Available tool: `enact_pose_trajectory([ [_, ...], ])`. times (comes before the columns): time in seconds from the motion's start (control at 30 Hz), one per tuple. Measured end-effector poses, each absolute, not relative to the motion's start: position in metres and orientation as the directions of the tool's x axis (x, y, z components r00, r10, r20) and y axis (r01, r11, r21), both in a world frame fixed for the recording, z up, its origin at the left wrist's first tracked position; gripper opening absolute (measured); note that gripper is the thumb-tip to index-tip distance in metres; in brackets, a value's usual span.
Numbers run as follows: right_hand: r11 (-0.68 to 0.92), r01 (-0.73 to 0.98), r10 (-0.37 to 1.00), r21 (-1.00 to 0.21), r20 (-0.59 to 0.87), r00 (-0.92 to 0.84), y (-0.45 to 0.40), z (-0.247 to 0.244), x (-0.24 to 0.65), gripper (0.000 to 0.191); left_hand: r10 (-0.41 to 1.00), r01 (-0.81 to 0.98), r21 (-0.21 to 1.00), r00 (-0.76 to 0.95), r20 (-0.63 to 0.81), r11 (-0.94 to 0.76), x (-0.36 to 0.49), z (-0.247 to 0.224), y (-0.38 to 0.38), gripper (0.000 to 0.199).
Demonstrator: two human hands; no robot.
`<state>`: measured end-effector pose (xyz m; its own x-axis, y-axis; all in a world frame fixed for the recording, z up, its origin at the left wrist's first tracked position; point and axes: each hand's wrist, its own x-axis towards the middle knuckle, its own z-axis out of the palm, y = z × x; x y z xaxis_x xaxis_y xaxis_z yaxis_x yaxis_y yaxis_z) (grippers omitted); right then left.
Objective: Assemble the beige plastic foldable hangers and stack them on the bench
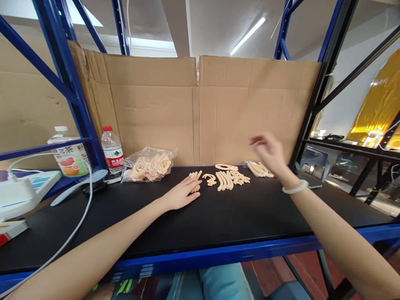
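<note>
My left hand (181, 194) lies on the black tabletop, palm down with its fingers stretched out, partly covering a row of pale wooden strips (195, 175). To its right are small curved wooden pieces (211, 179), a row of long curved wooden strips (225, 181), and a cluster of small wooden pieces (240, 178). A flat wooden piece (226, 167) lies behind these. My right hand (269, 153) is raised above the table at the right, near a plastic bag of wooden pieces (258, 168). Its fingers are bent and smeared by motion, so I cannot tell whether they hold anything.
A larger clear bag of wooden pieces (151, 166) stands at the back left beside a red-capped water bottle (112, 151). A light-blue brush-like tool (78, 186), a power strip (34, 189) and a white cable (88, 204) occupy the left. Cardboard (150, 108) walls the back.
</note>
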<state>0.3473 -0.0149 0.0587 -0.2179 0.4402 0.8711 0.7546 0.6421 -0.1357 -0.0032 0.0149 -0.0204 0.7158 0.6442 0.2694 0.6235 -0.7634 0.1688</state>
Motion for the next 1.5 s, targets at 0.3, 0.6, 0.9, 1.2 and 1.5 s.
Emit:
enact_pose_trajectory([
  [0.3,0.615,0.774,0.767,-0.147,0.338,-0.545,0.036,-0.044,0.344,0.059,0.718,0.708,0.156,0.695,0.02,-0.689,0.002,-0.016,0.022,0.064],
  [0.6,0.549,0.832,0.795,-0.084,0.36,-0.488,0.029,-0.043,0.352,0.052,0.753,0.744,0.143,0.658,0.01,-0.653,0.006,-0.012,0.028,0.069],
  [0.9,0.385,0.913,0.85,-0.135,0.437,-0.294,0.039,-0.026,0.341,0.048,0.76,0.742,0.176,0.644,0.083,-0.647,0.006,-0.016,0.029,0.069],
  [1.2,0.131,0.974,0.99,-0.183,0.07,-0.12,0.113,0.023,0.341,0.026,0.605,0.639,0.136,0.608,0.514,-0.757,0.0,-0.024,0.029,0.052],
  [1.5,0.11,0.979,0.984,-0.171,-0.122,-0.131,0.136,0.012,0.332,0.03,0.559,0.612,0.116,0.607,0.565,-0.782,0.001,-0.025,0.026,0.04],
])
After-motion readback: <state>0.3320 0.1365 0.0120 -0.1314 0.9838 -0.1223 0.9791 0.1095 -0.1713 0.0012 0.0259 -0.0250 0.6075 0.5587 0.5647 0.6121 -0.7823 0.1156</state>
